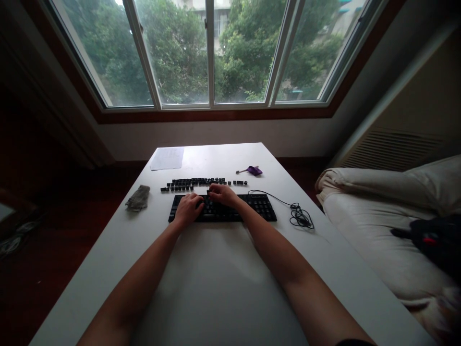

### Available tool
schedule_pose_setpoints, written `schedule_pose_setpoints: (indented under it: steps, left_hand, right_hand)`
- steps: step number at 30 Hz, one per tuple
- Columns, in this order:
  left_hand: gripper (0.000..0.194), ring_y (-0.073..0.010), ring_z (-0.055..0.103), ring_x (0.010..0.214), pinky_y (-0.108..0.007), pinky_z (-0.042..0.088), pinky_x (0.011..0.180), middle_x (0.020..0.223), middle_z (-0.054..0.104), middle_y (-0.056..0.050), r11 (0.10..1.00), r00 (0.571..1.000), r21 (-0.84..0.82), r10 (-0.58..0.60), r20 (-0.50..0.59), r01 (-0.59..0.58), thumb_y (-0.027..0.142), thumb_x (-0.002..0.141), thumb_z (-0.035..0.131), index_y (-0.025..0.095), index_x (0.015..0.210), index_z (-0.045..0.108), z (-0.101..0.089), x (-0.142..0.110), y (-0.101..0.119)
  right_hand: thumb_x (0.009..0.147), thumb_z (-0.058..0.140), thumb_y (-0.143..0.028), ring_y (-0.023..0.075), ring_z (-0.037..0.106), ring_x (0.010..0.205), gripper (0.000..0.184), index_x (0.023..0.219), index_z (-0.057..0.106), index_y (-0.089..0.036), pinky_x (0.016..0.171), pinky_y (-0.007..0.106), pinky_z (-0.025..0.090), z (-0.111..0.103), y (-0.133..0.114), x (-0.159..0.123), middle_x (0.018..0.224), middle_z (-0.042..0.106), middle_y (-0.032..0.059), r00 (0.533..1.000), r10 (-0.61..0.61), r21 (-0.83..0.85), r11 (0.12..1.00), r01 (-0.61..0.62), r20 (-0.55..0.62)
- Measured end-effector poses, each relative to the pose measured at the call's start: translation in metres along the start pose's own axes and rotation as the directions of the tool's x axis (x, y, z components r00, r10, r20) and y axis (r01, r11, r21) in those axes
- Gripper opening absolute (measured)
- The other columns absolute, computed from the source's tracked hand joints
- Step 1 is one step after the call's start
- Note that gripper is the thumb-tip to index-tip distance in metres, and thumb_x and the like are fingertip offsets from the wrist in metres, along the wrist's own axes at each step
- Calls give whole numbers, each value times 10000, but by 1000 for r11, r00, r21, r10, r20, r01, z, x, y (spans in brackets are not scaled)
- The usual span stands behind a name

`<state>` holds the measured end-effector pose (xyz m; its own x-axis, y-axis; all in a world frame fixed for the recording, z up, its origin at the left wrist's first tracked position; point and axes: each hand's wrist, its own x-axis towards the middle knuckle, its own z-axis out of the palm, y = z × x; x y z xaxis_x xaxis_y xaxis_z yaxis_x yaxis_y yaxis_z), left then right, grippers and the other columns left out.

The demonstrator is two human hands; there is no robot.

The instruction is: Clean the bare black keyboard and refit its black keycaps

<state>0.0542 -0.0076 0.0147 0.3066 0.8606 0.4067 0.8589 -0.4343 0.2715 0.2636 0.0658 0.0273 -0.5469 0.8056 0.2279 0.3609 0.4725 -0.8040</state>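
A black keyboard (252, 206) lies across the white table in front of me. My left hand (188, 207) rests on its left part, fingers stretched over the keys and thumb apart. Above the keyboard's back edge, my right hand (222, 194) pinches a small black keycap (208, 191) between its fingertips. Just behind the keyboard, loose black keycaps (187, 182) stand in rough rows, with a few more to the right. My right hand and forearm hide part of the keyboard's middle.
A grey cloth (138, 198) lies at the left edge of the table (216, 288). Paper (167, 158) lies at the back left. A small brush (243, 171) touches a purple item (255, 170) at the back right. The coiled cable (301, 217) lies right of the keyboard, near a couch (356, 226).
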Motion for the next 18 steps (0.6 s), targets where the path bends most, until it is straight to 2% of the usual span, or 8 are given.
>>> schedule_pose_setpoints:
  steps: [4,11,14,18]
  left_hand:
    - [186,-252,554,995,-404,416,899,1037,634,-77,1000,1000,12,-16,-11,17,323,905,549,237,1016,671,-2,-1,2]
    - [181,-245,553,992,-399,414,904,1026,632,-75,1000,1000,2,-24,-20,24,310,905,546,233,1010,672,-1,-1,2]
    - [179,-249,553,997,-401,413,905,1023,632,-77,999,999,-5,-41,-23,41,309,903,548,232,1003,675,-1,-1,3]
    - [185,-247,554,992,-400,415,904,1027,634,-76,999,999,-9,-44,-14,44,323,906,544,235,1002,675,-3,-1,5]
  right_hand:
    - [833,595,-308,104,522,592,127,885,625,-196,589,208,359,4,-4,-2,678,652,-32,996,-88,-52,995,86,-29]
    - [795,619,-264,100,443,600,76,813,593,-195,594,212,315,7,-4,-11,663,568,-38,982,-186,-254,951,175,-17]
    - [829,593,-284,107,470,609,94,855,606,-195,604,216,341,9,1,-20,690,587,-25,980,-179,-225,962,155,-91]
    - [844,588,-333,121,490,593,171,923,635,-190,583,223,373,11,6,-28,667,609,-17,974,-107,-114,990,86,-200]
